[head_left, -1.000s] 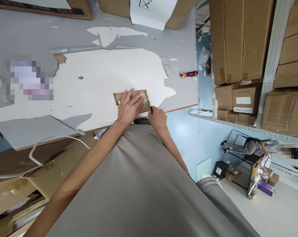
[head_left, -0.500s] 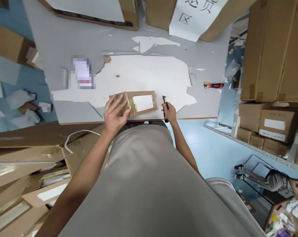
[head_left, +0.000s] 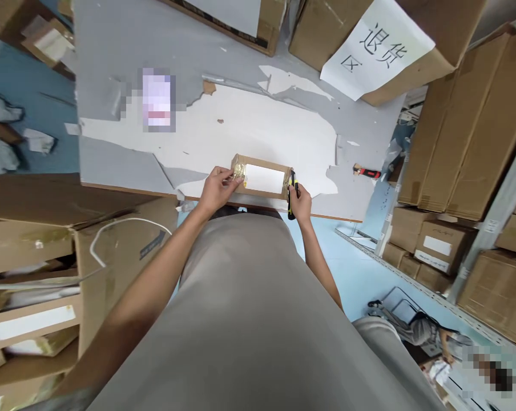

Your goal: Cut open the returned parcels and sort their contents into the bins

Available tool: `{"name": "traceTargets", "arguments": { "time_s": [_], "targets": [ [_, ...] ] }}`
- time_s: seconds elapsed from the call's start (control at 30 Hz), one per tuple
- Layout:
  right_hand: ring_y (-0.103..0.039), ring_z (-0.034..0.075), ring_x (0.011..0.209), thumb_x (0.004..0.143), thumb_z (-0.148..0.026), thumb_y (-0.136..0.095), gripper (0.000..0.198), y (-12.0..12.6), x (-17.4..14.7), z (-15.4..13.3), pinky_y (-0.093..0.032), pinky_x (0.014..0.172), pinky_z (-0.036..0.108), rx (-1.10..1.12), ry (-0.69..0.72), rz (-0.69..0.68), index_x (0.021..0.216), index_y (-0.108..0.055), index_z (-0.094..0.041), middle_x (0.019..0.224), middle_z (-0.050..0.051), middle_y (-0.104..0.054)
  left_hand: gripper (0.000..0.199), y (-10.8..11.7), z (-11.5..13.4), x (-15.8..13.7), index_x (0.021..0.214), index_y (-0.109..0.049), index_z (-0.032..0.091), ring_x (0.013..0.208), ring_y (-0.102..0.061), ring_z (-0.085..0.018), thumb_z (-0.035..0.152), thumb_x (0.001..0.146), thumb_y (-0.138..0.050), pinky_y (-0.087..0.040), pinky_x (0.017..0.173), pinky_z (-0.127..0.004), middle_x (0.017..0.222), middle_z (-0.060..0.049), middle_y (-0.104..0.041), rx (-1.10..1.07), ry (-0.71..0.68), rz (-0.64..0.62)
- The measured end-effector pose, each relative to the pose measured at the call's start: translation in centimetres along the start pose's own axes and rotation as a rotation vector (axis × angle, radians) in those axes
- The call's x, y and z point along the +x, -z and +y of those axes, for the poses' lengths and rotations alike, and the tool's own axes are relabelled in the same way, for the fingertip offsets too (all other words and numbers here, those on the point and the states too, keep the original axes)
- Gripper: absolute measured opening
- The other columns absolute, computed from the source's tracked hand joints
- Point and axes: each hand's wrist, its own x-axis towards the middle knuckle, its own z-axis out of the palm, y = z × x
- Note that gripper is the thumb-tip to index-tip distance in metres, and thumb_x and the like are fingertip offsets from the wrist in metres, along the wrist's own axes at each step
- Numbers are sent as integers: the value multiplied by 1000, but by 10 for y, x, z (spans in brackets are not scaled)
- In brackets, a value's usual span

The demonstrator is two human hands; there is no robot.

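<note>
Box [head_left: 266,161], slim and brown with a white label [head_left: 264,178] facing up, sits at the near edge of the table [head_left: 116,165]; whether it rests there fully or is lifted a touch, I cannot tell. My left hand [head_left: 217,188] has its thumb and fingers pinched on the taped end, the one toward the table's left. My right hand [head_left: 301,202] is wrapped around a black and yellow cutter [head_left: 289,198], whose upper part is at the other end, touching it or just beside it, I cannot tell which. Toward the table's right end lies a red and black cutter [head_left: 369,171], toward its left end a blurred item [head_left: 157,100]. At the table's far side stands a carton [head_left: 322,28] bearing a handwritten paper [head_left: 378,48]. Beyond the table's right end rise stacked boxes [head_left: 467,125]; on that same side, nearer than the table, is another person [head_left: 420,331].
</note>
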Motion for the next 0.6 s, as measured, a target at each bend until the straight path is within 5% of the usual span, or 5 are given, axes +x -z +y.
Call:
{"name": "traceTargets", "arguments": {
  "time_s": [0.13,0.27,0.43,0.6],
  "targets": [
    [-75,26,93,119,-43,-44,38,14,-2,-7,-56,88,33,-151,-5,-24,125,-75,-22,101,8,-84,64,-20,-10,10,137,-84,20,106,-73,-28,70,96,-83,-70,98,-45,113,-9,-71,-105,55,-4],
    [-81,33,119,124,-39,-42,49,20,-11,-42,-58,98,37,-417,54,-51,165,-65,-25,135,13,-87,69,-25,-11,6,154,-73,27,101,-73,-24,54,93,-88,-69,89,-37,116,-6,-74,-135,69,56],
    [-80,31,126,129,-38,-35,53,11,-13,-103,-57,96,34,-728,353,-360,175,-59,-31,148,11,-82,49,-23,-7,3,139,-82,26,97,-73,-22,43,93,-80,-67,84,-33,119,-7,-73,-124,-7,36],
    [-79,30,125,129,-30,-32,51,-3,-2,-127,-57,96,37,-974,471,-480,173,-57,-28,145,15,-80,50,-23,-9,7,140,-82,25,96,-73,-22,40,92,-80,-67,82,-32,118,-8,-74,-127,-36,27]
  ]
}}
